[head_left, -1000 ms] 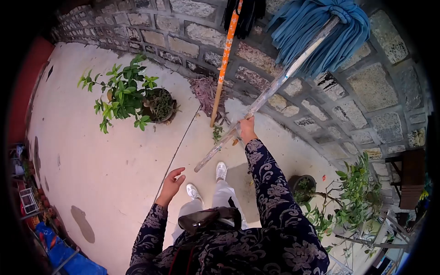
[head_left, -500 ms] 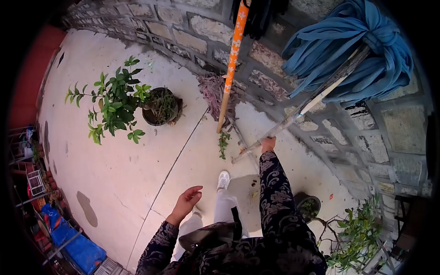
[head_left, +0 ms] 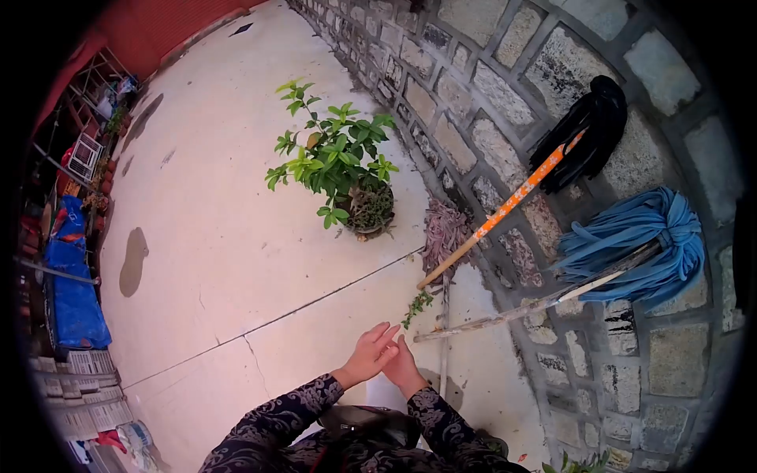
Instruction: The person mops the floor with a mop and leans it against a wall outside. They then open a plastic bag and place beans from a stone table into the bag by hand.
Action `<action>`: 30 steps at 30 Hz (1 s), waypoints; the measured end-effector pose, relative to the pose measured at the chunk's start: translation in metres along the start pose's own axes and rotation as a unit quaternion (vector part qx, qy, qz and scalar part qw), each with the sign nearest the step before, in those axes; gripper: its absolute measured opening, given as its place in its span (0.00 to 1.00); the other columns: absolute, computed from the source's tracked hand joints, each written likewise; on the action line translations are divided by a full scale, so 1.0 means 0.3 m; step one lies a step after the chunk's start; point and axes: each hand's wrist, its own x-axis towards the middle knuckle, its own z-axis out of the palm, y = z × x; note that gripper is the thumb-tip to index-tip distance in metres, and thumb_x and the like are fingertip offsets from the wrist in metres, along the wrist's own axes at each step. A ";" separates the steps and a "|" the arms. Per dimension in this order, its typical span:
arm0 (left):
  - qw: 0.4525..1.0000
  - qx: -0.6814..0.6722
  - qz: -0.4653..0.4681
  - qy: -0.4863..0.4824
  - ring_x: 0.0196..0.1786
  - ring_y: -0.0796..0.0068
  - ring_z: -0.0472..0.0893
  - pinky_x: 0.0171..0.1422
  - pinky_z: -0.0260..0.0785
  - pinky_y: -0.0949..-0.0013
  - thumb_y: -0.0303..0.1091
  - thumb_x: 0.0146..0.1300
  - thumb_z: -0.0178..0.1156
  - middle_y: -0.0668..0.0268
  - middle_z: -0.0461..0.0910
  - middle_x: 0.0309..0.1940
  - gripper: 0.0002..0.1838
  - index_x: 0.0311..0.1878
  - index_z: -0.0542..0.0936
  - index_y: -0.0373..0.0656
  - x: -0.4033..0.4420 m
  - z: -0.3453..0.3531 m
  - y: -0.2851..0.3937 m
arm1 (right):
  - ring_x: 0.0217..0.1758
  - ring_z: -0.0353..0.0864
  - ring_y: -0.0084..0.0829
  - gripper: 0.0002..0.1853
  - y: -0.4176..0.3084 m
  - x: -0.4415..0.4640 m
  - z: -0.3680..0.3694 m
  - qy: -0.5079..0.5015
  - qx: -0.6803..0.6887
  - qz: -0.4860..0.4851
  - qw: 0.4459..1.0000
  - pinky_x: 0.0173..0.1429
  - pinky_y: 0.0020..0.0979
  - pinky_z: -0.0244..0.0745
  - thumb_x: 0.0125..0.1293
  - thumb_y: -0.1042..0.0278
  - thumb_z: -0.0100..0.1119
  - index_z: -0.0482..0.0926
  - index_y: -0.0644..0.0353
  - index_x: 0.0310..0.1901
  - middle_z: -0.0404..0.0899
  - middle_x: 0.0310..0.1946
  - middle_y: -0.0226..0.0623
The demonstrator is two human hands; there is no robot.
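My left hand (head_left: 367, 355) and my right hand (head_left: 404, 367) are close together in front of my body, fingers extended and touching or overlapping, with nothing visible in them. Just right of them, the lower end of a worn wooden pole (head_left: 505, 315) rests at the ground; its blue mop head (head_left: 643, 248) leans high on the stone wall. Beside it leans an orange-and-wood handle (head_left: 505, 209) with a black mop head (head_left: 587, 130). A greyish-pink mop head (head_left: 444, 232) lies at the wall's foot.
A leafy potted plant (head_left: 335, 158) stands on the pale concrete ahead. The stone wall (head_left: 678, 359) runs along the right. Blue sheeting (head_left: 77, 307), a white crate (head_left: 84, 156) and stacked grey-white items (head_left: 91, 394) line the left. A red wall (head_left: 162, 27) is at the far end.
My right hand has let go of the blue mop's pole and come beside my left hand. The view has turned, showing the black mop head and more ground ahead.
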 end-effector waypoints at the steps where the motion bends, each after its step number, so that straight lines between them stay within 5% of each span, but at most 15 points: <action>1: 0.999 0.037 0.002 -0.016 0.61 0.51 0.61 0.64 0.52 0.54 0.52 0.64 0.42 0.50 0.60 0.60 0.28 0.62 0.62 0.46 -0.080 0.016 -0.065 | 0.63 0.57 0.44 0.37 0.053 -0.012 0.142 -0.007 0.021 0.019 1.000 0.63 0.43 0.53 0.63 0.35 0.31 0.54 0.58 0.63 0.59 0.61 0.42; 4: 0.985 0.100 -0.141 0.009 0.62 0.47 0.59 0.64 0.50 0.50 0.56 0.64 0.37 0.49 0.55 0.62 0.30 0.63 0.60 0.49 -0.347 -0.029 -0.286 | 0.67 0.49 0.44 0.40 0.240 -0.091 0.539 -0.025 0.021 0.083 0.996 0.67 0.45 0.45 0.61 0.31 0.28 0.52 0.57 0.64 0.55 0.63 0.42; 6: 0.933 0.052 -0.345 0.092 0.62 0.45 0.58 0.64 0.48 0.46 0.58 0.63 0.34 0.48 0.53 0.63 0.31 0.64 0.59 0.51 -0.550 -0.288 -0.275 | 0.67 0.48 0.45 0.41 0.334 -0.152 0.732 -0.046 -0.032 0.065 0.996 0.68 0.45 0.42 0.60 0.30 0.27 0.52 0.57 0.65 0.54 0.63 0.42; 7: 0.871 -0.075 -0.480 0.070 0.64 0.46 0.57 0.64 0.46 0.44 0.59 0.63 0.33 0.49 0.51 0.65 0.33 0.66 0.56 0.51 -0.688 -0.293 -0.422 | 0.67 0.49 0.44 0.40 0.402 -0.176 0.835 -0.097 -0.123 -0.004 0.988 0.68 0.44 0.41 0.61 0.31 0.27 0.50 0.57 0.65 0.54 0.63 0.42; 8: 0.798 -0.277 -0.514 0.149 0.64 0.47 0.57 0.65 0.46 0.45 0.60 0.63 0.32 0.50 0.49 0.66 0.33 0.66 0.56 0.50 -0.805 -0.351 -0.428 | 0.67 0.50 0.42 0.39 0.484 -0.193 0.949 -0.152 -0.204 -0.078 0.964 0.69 0.43 0.40 0.62 0.33 0.27 0.49 0.56 0.65 0.54 0.63 0.42; 10: 0.541 -0.635 -0.478 0.276 0.65 0.48 0.56 0.66 0.45 0.47 0.60 0.63 0.32 0.52 0.47 0.67 0.33 0.66 0.54 0.49 -1.055 -0.440 -0.377 | 0.67 0.51 0.40 0.37 0.700 -0.212 1.036 -0.232 -0.389 -0.162 0.877 0.69 0.41 0.39 0.64 0.35 0.26 0.48 0.57 0.65 0.55 0.62 0.43; 11: 0.468 -0.727 -0.398 0.307 0.65 0.49 0.56 0.66 0.46 0.50 0.60 0.64 0.31 0.54 0.42 0.68 0.34 0.67 0.54 0.47 -1.131 -0.493 -0.288 | 0.67 0.51 0.40 0.37 0.851 -0.197 1.029 -0.261 -0.492 -0.177 0.812 0.69 0.40 0.40 0.64 0.36 0.26 0.50 0.58 0.65 0.56 0.62 0.44; 14: 0.515 -0.667 -0.298 0.447 0.66 0.54 0.56 0.68 0.46 0.56 0.59 0.65 0.30 0.55 0.48 0.67 0.33 0.67 0.53 0.48 -1.271 -0.455 -0.212 | 0.61 0.61 0.39 0.33 1.260 -0.014 0.764 -0.451 -0.613 -0.066 0.645 0.62 0.37 0.56 0.66 0.42 0.25 0.63 0.64 0.58 0.64 0.57 0.46; 17: 0.560 -0.656 -0.260 0.434 0.65 0.66 0.57 0.68 0.45 0.65 0.58 0.65 0.34 0.58 0.58 0.63 0.31 0.62 0.62 0.46 -1.615 -0.700 0.059 | 0.60 0.62 0.38 0.32 1.490 -0.018 0.850 -0.277 -0.734 0.159 0.599 0.61 0.38 0.58 0.66 0.42 0.26 0.61 0.61 0.59 0.63 0.57 0.45; 19: 0.715 -0.415 -0.194 0.528 0.64 0.63 0.58 0.68 0.44 0.59 0.56 0.64 0.38 0.60 0.62 0.60 0.27 0.58 0.68 0.50 -1.737 -0.754 0.116 | 0.60 0.62 0.39 0.33 1.586 -0.152 1.004 -0.134 -0.792 0.270 0.531 0.61 0.39 0.57 0.65 0.40 0.26 0.60 0.60 0.60 0.62 0.59 0.45; 22: 0.816 0.012 -0.153 0.558 0.64 0.59 0.58 0.67 0.43 0.52 0.52 0.63 0.42 0.61 0.66 0.57 0.21 0.53 0.74 0.54 -1.857 -0.769 0.110 | 0.60 0.62 0.40 0.34 1.745 -0.257 1.107 -0.241 -0.606 0.424 0.628 0.62 0.41 0.56 0.65 0.38 0.26 0.58 0.59 0.61 0.61 0.60 0.44; 24: 0.788 0.286 -0.188 0.511 0.63 0.56 0.58 0.66 0.44 0.47 0.50 0.61 0.44 0.59 0.65 0.57 0.20 0.53 0.73 0.55 -1.921 -0.705 0.035 | 0.61 0.62 0.41 0.35 1.804 -0.304 1.138 -0.282 -0.460 0.517 0.665 0.63 0.42 0.56 0.65 0.38 0.26 0.57 0.59 0.62 0.60 0.60 0.43; 26: 0.738 0.303 -0.276 0.536 0.63 0.55 0.58 0.65 0.44 0.46 0.48 0.59 0.46 0.58 0.64 0.58 0.20 0.53 0.74 0.54 -2.023 -0.690 0.080 | 0.61 0.61 0.42 0.36 1.853 -0.339 1.197 -0.294 -0.324 0.588 0.680 0.63 0.43 0.55 0.64 0.37 0.26 0.55 0.58 0.63 0.59 0.61 0.43; 29: 0.526 0.183 -0.622 0.550 0.63 0.52 0.58 0.64 0.47 0.46 0.50 0.61 0.43 0.54 0.64 0.57 0.24 0.56 0.69 0.50 -2.228 -0.462 -0.053 | 0.61 0.61 0.44 0.37 1.893 -0.378 1.317 -0.243 -0.244 0.655 0.672 0.65 0.44 0.53 0.64 0.35 0.27 0.53 0.58 0.64 0.57 0.62 0.41; 30: 0.450 0.066 -0.742 0.492 0.63 0.53 0.59 0.65 0.48 0.47 0.52 0.63 0.41 0.54 0.63 0.58 0.25 0.58 0.67 0.48 -2.285 -0.362 -0.131 | 0.62 0.61 0.43 0.36 1.916 -0.426 1.356 -0.336 -0.254 0.633 0.650 0.65 0.43 0.53 0.64 0.36 0.26 0.54 0.58 0.63 0.59 0.62 0.42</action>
